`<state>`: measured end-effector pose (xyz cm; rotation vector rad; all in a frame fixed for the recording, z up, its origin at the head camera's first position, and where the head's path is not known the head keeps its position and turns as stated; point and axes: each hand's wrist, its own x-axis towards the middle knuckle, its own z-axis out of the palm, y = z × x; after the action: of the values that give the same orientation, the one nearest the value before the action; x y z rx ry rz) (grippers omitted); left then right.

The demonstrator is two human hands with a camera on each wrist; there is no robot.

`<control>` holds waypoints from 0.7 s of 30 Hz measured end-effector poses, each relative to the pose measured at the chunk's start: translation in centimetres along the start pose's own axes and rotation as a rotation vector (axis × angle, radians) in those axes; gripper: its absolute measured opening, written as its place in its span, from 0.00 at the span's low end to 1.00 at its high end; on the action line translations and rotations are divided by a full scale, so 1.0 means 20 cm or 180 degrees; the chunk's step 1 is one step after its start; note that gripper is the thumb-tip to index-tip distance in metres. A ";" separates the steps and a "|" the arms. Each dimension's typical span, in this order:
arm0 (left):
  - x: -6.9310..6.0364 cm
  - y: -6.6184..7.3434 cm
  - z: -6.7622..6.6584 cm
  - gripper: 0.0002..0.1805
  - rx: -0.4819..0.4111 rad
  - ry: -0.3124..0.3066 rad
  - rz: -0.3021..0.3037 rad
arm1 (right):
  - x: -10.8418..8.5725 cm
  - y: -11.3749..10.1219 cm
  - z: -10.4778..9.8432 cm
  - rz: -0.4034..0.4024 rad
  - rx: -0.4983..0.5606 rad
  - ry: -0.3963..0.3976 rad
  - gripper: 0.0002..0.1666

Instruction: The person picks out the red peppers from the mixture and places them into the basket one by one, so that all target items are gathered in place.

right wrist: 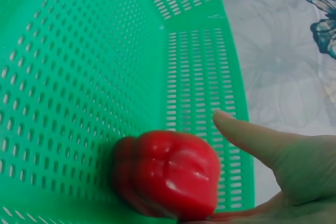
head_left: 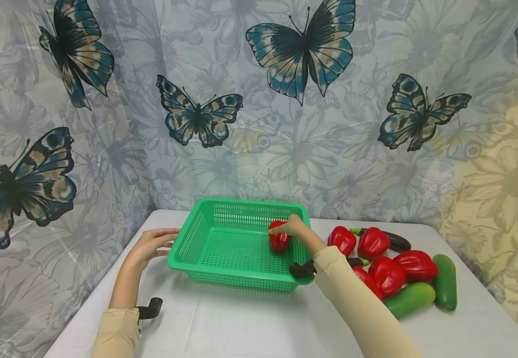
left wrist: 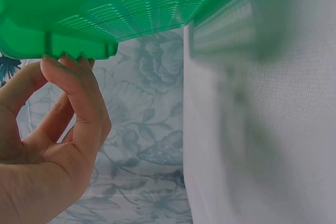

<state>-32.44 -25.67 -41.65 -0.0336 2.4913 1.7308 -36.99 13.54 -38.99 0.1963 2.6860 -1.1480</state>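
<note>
A green perforated plastic basket [head_left: 236, 278] stands on the white table. Inside it, toward the right end, sits a glossy red bell pepper [head_left: 278, 242]. My right hand [head_left: 295, 227] reaches over the basket's right side to this pepper. In the right wrist view its thumb stretches out apart from the red bell pepper [right wrist: 176, 174]; the other fingers are mostly hidden behind it. At the basket's left end is my left hand [head_left: 149, 246]. The left wrist view shows the fingertips of this hand [left wrist: 68, 124], loosely bent, touching the outer rim of the basket [left wrist: 79, 48].
Right of the basket lie several more red bell peppers [head_left: 386, 276], a dark eggplant [head_left: 399, 241], the stem end of another eggplant [head_left: 357, 261], and two green cucumber-like vegetables [head_left: 445, 282]. Cloth with butterflies [head_left: 303, 149] hangs behind the table.
</note>
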 end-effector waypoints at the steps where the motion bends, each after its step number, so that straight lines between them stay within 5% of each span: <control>1: 0.00 0.00 0.00 0.31 -0.0002 -0.0003 0.0002 | 0.01 0.01 0.00 -0.0004 -0.0007 0.0004 0.59; 5: 0.00 0.00 0.00 0.30 -0.0006 -0.0007 0.0005 | 0.05 0.04 0.00 -0.0084 -0.0085 0.0055 0.63; 13: 0.00 0.00 0.00 0.31 -0.0020 -0.0006 -0.0022 | -0.08 -0.03 -0.05 -0.0094 0.0017 0.0034 0.56; 21: -0.01 0.01 0.00 0.31 -0.0004 0.0002 -0.0023 | -0.09 -0.03 -0.08 -0.0178 0.0101 -0.0002 0.58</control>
<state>-32.24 -25.51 -41.42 -0.0434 2.4874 1.7298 -35.52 14.13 -37.05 0.1268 2.6902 -1.2069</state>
